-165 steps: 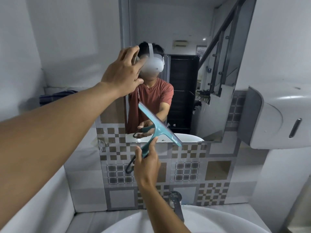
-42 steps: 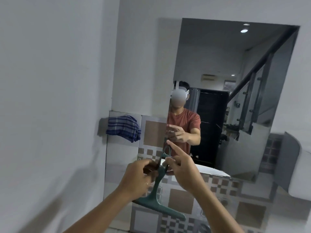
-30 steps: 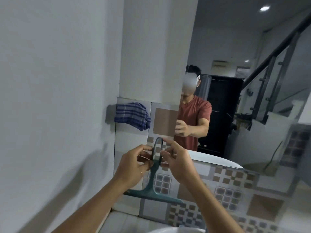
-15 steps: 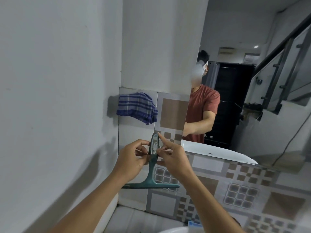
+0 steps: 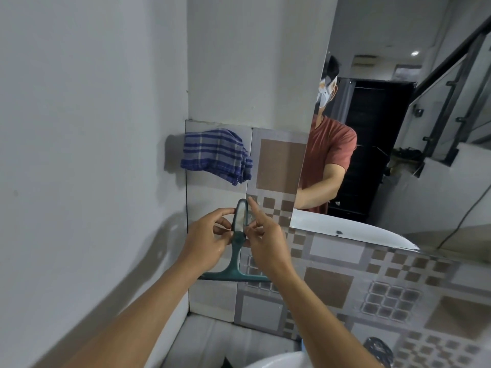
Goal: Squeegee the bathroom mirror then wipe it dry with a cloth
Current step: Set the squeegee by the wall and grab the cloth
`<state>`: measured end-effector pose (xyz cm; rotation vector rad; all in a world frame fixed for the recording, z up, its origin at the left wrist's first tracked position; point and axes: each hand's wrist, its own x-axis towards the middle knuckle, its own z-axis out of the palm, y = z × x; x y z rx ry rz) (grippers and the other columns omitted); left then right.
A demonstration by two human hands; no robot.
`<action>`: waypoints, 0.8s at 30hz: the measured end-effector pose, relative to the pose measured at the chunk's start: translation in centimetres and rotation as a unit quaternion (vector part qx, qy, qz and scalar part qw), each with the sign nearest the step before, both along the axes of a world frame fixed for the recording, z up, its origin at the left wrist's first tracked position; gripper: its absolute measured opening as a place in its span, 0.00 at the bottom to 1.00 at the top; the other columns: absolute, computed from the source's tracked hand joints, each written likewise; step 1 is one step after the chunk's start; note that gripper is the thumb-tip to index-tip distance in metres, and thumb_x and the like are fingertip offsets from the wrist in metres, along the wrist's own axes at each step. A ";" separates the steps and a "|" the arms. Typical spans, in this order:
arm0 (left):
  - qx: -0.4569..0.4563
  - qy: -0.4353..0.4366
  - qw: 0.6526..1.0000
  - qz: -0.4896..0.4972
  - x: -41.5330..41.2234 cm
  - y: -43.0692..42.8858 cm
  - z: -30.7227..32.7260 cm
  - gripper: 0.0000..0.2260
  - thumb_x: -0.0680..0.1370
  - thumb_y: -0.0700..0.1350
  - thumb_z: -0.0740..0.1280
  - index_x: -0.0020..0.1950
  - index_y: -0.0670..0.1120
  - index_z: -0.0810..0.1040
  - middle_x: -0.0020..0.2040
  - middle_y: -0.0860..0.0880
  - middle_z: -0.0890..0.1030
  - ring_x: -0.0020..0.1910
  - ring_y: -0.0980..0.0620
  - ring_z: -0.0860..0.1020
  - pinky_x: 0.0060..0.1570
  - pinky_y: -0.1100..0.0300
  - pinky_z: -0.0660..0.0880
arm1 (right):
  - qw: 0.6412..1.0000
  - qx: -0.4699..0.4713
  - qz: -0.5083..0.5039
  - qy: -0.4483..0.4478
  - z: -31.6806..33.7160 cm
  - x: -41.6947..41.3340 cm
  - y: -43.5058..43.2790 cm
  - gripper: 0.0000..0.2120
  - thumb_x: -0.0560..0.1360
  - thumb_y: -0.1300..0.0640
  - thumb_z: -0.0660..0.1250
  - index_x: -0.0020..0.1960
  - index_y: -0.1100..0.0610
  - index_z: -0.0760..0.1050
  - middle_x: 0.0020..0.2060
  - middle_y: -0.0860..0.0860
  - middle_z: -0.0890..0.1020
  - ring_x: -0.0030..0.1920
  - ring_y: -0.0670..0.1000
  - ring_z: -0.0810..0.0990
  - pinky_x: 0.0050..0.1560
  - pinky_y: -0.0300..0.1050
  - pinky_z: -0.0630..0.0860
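A teal squeegee (image 5: 237,257) hangs blade-down against the tiled wall, its looped handle at the top. My left hand (image 5: 207,239) pinches the handle loop from the left. From the right, my right hand (image 5: 265,241) holds the same loop with its index finger pointing up. A blue striped cloth (image 5: 216,155) lies bunched on the ledge above the tiles, up and left of the hands. The mirror (image 5: 393,128) fills the upper right and reflects a person in a red shirt.
A plain white wall (image 5: 87,155) closes in on the left. Patterned tiles (image 5: 345,282) run below the mirror. The white sink rim (image 5: 279,361) shows at the bottom edge, with a tiled shelf behind it.
My view has swung left and closer to the corner. Both hands have carried the squeegee, blade down, left to the tiles under the cloth; earlier only the right hand held it at the mirror.
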<state>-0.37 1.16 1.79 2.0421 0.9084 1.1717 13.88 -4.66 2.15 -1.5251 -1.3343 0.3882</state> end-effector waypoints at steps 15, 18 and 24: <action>0.042 0.011 0.999 0.006 1.4 1.1 -1.4 0.28 0.76 0.38 0.72 0.72 0.58 0.71 0.51 0.53 0.81 0.50 0.55 0.81 0.52 0.63 0.80 | 0.996 0.030 -0.038 -0.081 -1.4 0.8 0.8 0.37 0.80 0.68 0.64 0.78 0.37 0.59 0.50 0.46 0.74 0.47 0.42 0.76 0.43 0.23 0.73; 0.052 0.006 0.999 -0.012 2.0 1.2 -1.7 0.29 0.75 0.36 0.73 0.72 0.59 0.71 0.48 0.55 0.81 0.48 0.57 0.81 0.50 0.65 0.79 | 0.996 0.028 -0.044 -0.079 -1.5 1.5 0.7 0.39 0.79 0.69 0.65 0.77 0.34 0.58 0.54 0.47 0.75 0.48 0.43 0.77 0.52 0.34 0.80; 0.069 0.014 0.997 -0.005 2.9 1.9 -3.3 0.31 0.74 0.34 0.73 0.72 0.59 0.71 0.49 0.56 0.80 0.48 0.58 0.80 0.51 0.65 0.79 | 0.997 -0.002 -0.039 -0.060 -2.8 2.1 1.1 0.41 0.77 0.72 0.65 0.76 0.35 0.60 0.50 0.50 0.76 0.45 0.45 0.78 0.52 0.38 0.81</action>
